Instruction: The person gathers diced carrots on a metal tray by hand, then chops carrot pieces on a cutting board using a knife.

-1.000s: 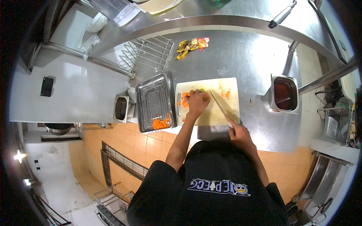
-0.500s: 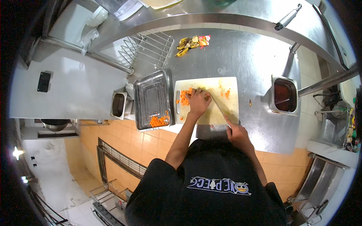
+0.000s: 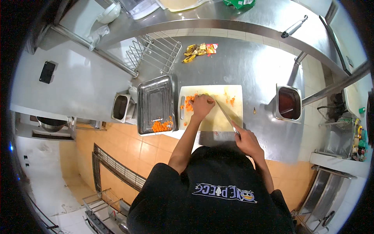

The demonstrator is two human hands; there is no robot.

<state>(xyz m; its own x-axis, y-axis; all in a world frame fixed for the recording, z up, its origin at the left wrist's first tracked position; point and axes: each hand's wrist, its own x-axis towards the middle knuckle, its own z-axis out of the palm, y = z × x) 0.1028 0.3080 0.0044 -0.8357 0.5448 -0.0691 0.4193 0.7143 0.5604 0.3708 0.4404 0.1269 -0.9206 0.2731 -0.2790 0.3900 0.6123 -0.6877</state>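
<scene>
On the white cutting board [image 3: 234, 90], my left hand [image 3: 203, 106] is bent over with its fingers closed on a piece of carrot, which they mostly hide. Chopped carrot [image 3: 189, 102] lies just left of those fingers, and small orange bits [image 3: 232, 102] are scattered on the board's right half. My right hand [image 3: 248, 141] grips the handle of a knife [image 3: 226, 114] at the board's near right corner. Its blade slants up and left across the board, with the tip close beside my left fingers. A metal tray [image 3: 156, 93] to the left has diced carrot [image 3: 162, 126] in its near end.
Banana peels [image 3: 190, 58] and a red packet [image 3: 211, 48] lie at the table's far side. A wire rack [image 3: 159, 52] stands behind the tray. At right is a deep metal pan [image 3: 289, 103] of dark liquid. An overhead steel shelf [image 3: 257, 24] spans the far side.
The view has shifted slightly, moving the table down and a little left in it. My left hand stays at the carrot; the knife remains in my right hand, beside my left fingers.
</scene>
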